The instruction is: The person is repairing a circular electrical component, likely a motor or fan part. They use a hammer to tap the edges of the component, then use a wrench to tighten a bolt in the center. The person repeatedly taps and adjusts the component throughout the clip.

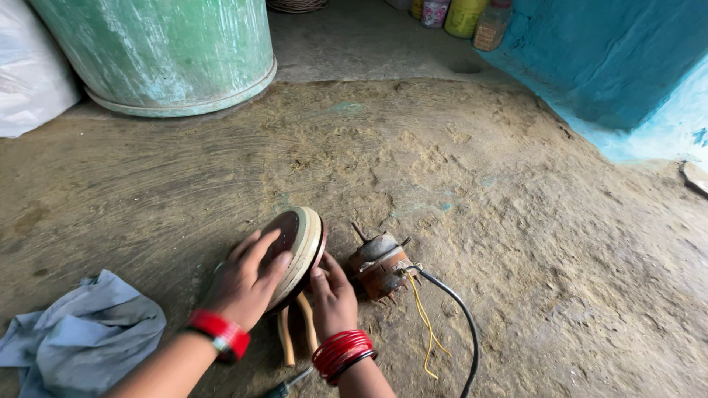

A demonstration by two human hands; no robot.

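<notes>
Head view: two hands on a round motor cover, tilted on edge on the dirt floor.

The left hand (pixel 247 278) lies spread across the face of the cream, red-centred round cover (pixel 299 250); the right hand (pixel 332 295) grips its rim from below. At three o'clock of the cover lies a rusty motor core (pixel 380 267) with a black cable (pixel 461 324) and yellow wires (pixel 426 324). At eight o'clock, a blue-grey cloth (pixel 81 339). At eleven o'clock, well apart, stands a green drum (pixel 158 51).
</notes>
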